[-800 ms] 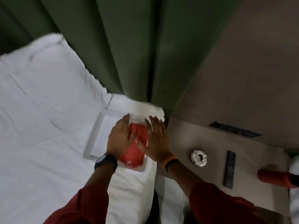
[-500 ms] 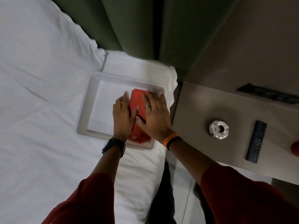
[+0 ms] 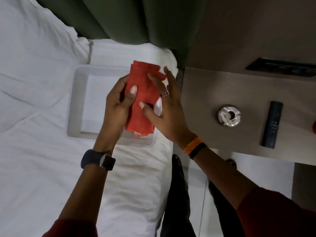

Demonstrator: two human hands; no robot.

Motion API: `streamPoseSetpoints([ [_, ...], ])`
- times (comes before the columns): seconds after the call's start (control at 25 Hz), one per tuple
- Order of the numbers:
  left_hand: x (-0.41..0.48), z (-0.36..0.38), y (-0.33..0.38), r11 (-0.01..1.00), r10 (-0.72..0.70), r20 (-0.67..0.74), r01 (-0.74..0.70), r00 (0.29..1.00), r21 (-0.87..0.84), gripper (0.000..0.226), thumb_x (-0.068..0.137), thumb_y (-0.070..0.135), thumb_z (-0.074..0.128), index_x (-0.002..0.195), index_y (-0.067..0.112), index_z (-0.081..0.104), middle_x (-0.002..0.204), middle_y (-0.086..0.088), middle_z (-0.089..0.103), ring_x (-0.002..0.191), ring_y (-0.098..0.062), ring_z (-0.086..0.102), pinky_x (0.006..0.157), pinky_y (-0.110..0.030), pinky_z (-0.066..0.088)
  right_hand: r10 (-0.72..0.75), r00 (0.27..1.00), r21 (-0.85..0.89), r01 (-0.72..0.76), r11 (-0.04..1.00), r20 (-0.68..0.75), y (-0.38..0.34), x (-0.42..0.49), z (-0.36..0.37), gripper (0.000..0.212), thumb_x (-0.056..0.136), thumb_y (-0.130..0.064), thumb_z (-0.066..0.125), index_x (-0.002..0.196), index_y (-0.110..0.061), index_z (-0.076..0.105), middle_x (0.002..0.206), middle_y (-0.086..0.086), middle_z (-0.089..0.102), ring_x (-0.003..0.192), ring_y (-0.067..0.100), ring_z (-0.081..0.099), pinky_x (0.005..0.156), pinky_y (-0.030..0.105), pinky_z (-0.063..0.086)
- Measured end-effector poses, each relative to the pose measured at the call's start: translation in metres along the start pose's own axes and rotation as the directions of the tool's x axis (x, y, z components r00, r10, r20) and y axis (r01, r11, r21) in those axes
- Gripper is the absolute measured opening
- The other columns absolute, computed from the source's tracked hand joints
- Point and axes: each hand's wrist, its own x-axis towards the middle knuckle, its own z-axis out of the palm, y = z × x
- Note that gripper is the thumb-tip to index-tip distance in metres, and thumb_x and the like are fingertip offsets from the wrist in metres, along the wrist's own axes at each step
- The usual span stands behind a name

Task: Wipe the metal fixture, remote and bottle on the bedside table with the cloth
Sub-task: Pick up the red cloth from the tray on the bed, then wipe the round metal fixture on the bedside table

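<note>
Head view, largest first: one bed (image 3: pixel 34 100) in white sheets filling the left, one green curtain (image 3: pixel 119 17) behind, one brown table (image 3: pixel 248 86) on the right. On the bed, close to its table side, one white tray (image 3: pixel 77 103). Above the tray, lifted clear, one red cloth (image 3: pixel 142 86), folded into a long pad.

Left hand (image 3: pixel 116 106) closed around the cloth's left edge, thumb pressed on its face. Right hand (image 3: pixel 164 106) only partly closed: thumb on the cloth's right side, fingers (image 3: pixel 168 74) spread loose over the top corner. So, gripped from both sides, firmer on the left.

On the table, well apart from the hands: one metal fixture (image 3: pixel 229 115), round and shiny with a hole in the middle; just beside it, one dark remote (image 3: pixel 272 124) lying lengthwise; at the far right edge, a sliver of red (image 3: pixel 314 125), likely the bottle, mostly out of frame. All three apparently untouched, no wiping begun.

Risks from here, as judgement:
- Folds slipping open in transfer to one hand, given the loose right fingers; a trailing corner dragging over the table.
- Fixture sliding under the wipe if not steadied, being small and smooth.
- Remote nudged toward the near edge by a sideways stroke.
- Bottle tipped or rolled off, so near the edge.

Wrists: one dark watch (image 3: pixel 99 159) on the left, two bands (image 3: pixel 195 147) on the right, one ring (image 3: pixel 164 94).
</note>
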Motion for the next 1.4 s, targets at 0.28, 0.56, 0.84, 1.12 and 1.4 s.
streamPoseSetpoints([
  [0.28,-0.023,0.17,0.001,0.931,-0.084,0.32,0.188,0.944,-0.312,0.026,0.102,0.017,0.051,0.125,0.029,0.054,0.122,-0.001,0.07,0.11,-0.018,0.07,0.091,-0.03,0.058,0.345,0.898,0.48,-0.184,0.858,-0.274,0.06,-0.055,-0.124,0.043,0.094,-0.019,0.068,0.134,-0.021,0.051,0.14,-0.004,0.053,0.129,0.014,0.055,0.109,0.037,0.051],
  [0.56,-0.02,0.319,-0.119,0.95,-0.203,0.422,0.072,0.883,0.305,0.04,0.096,0.013,0.064,0.134,0.007,0.056,0.118,-0.003,0.066,0.101,-0.023,0.066,0.091,-0.038,0.056,0.555,0.778,0.256,-0.496,0.83,-0.294,0.238,-0.118,-0.19,0.027,0.1,-0.017,0.061,0.126,-0.014,0.062,0.138,0.011,0.058,0.124,0.025,0.059,0.104,0.053,0.053],
  [0.84,0.036,0.337,-0.212,0.59,-0.164,0.604,-0.413,0.78,0.694,0.095,0.075,0.034,0.083,0.151,0.004,0.034,0.156,-0.014,0.04,0.144,-0.033,0.037,0.121,-0.035,0.027,0.449,0.876,-0.511,-0.472,0.718,-0.177,0.342,-0.107,-0.169,0.055,0.101,-0.04,0.051,0.153,-0.031,0.035,0.168,0.016,0.013,0.155,0.037,0.016,0.123,0.061,0.019],
  [1.12,0.042,0.345,-0.24,0.625,0.044,0.558,-0.459,0.829,0.632,0.087,0.07,0.06,0.067,0.143,0.017,0.048,0.144,-0.001,0.055,0.135,-0.024,0.049,0.113,-0.04,0.041,0.18,0.981,-0.586,-0.188,0.788,-0.071,0.355,-0.113,-0.139,0.055,0.106,-0.025,0.038,0.156,-0.006,0.026,0.166,0.016,0.025,0.156,0.035,0.018,0.127,0.054,0.02],
  [1.4,0.04,0.344,-0.234,0.696,0.047,0.549,-0.421,0.835,0.582,0.096,0.062,0.055,0.079,0.145,0.02,0.046,0.146,0.001,0.054,0.136,-0.023,0.047,0.114,-0.038,0.037,0.232,0.973,-0.495,-0.197,0.846,0.008,0.341,-0.163,-0.143,0.053,0.108,-0.021,0.032,0.157,-0.006,0.021,0.167,0.015,0.021,0.157,0.033,0.013,0.13,0.052,0.013],
])
